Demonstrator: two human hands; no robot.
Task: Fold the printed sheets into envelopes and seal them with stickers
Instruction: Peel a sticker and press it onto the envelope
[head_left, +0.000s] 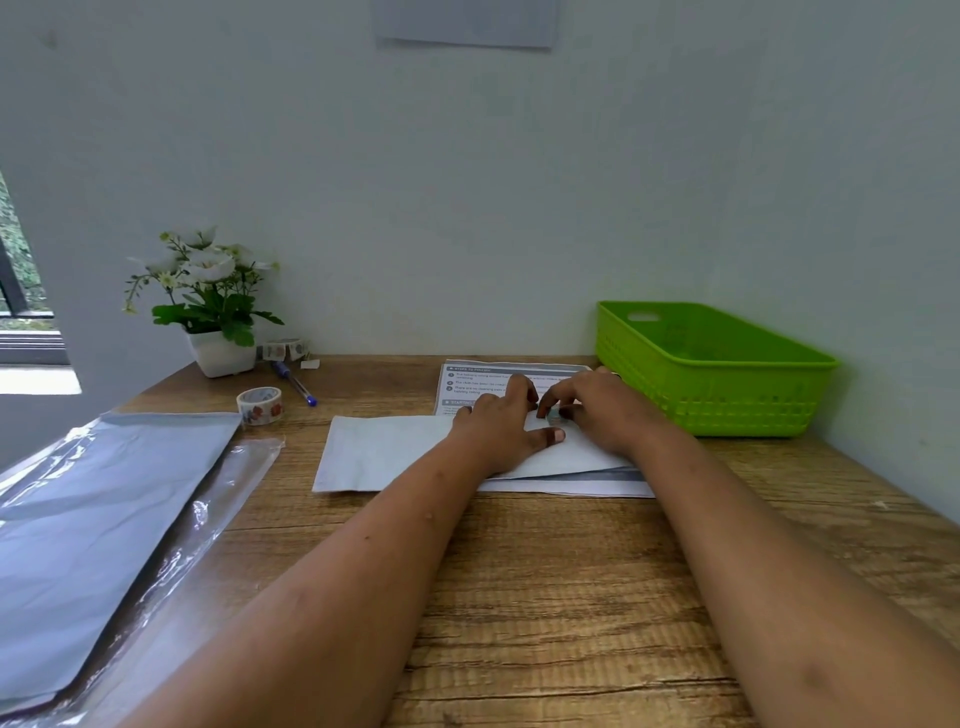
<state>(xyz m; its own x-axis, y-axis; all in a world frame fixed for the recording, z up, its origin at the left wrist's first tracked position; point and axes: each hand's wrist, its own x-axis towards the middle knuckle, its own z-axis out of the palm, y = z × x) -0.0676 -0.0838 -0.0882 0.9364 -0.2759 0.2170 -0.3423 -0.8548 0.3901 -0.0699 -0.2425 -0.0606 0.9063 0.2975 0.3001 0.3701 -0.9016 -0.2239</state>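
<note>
Fingertips of both hands pinch at a small sticker, pressing it onto the folded sheet beneath. Left hand pins paper, right hand beside. Sealing step, it seems; next, rub it flat. Tape lies well left.

Soft, even daylight comes from a window at the far left, where the sill burns out to white. The wall reads dim and grey-green. Faint shadows lie under the forearms on the desk. Glare streaks the plastic sleeve. Wide-angle distortion bends the desk edges and stretches the arms. The picture is slightly soft; the print on the sheet is unreadable.
</note>
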